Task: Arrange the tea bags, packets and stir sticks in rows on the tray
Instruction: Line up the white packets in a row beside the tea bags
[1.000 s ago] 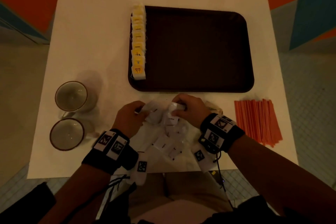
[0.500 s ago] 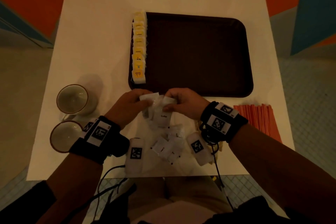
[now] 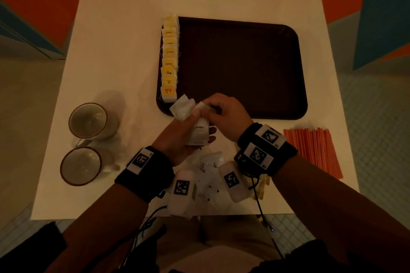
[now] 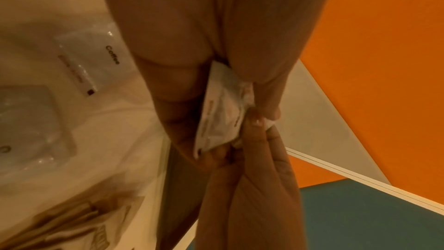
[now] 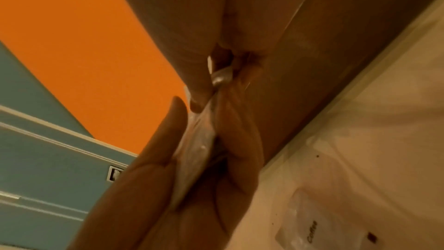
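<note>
**Handful of coffee packets held over the tray's near edge**

The main risk, as I judge it, is the stack slipping. The left hand (image 3: 177, 137) has its fingers curled round several white packets (image 3: 198, 133), the front one printed "Coffee", while the right hand (image 3: 224, 113) pinches the top of one at the fanned end (image 3: 183, 107). The wrappers look glossy, so pulling one free could drag its neighbours out and scatter them, or knock the nearest tea bag out of line.

The tabletop (image 3: 124, 51) carries everything. The brown tray (image 3: 244, 68) holds a single row of yellow tea bags (image 3: 169, 62) along its left rim; the rest of its floor shows bare. Orange stir sticks (image 3: 312, 150) lie on the tabletop, just beside the tray's near right corner. More packets (image 3: 210, 162) lie loose below the hands. Two cups (image 3: 88, 119) stand to the left; nothing shows inside them in this dim light.
</note>
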